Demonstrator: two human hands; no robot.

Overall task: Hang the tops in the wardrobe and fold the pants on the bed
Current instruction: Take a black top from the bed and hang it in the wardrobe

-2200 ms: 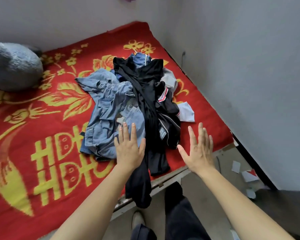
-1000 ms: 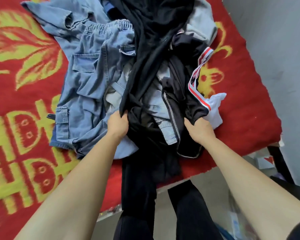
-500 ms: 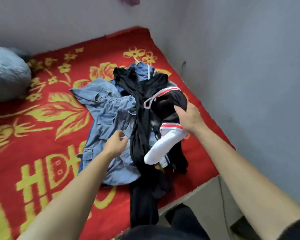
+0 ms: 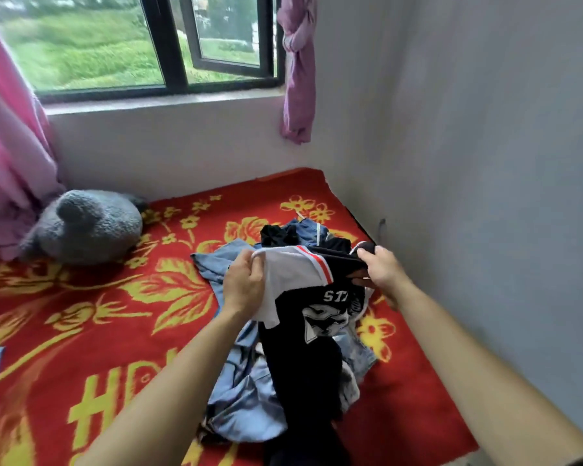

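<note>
Holding 1 black-and-white top (image 4: 320,307) over the clothes pile (image 4: 249,395), at the right side of the bed (image 4: 81,331). My left hand (image 4: 244,285) grips the white shoulder, my right hand (image 4: 382,272) the black one. Handling: find both shoulder seams and lift clear of the pile before hanging.

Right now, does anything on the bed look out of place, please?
Only the clothes: jeans and dark pieces lie tangled by the bed's right side. Left hand and right hand hold a black-and-white top above it.

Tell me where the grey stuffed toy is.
In the head view, the grey stuffed toy lies far left on the red blanket, against the pink curtain, below the window.
</note>
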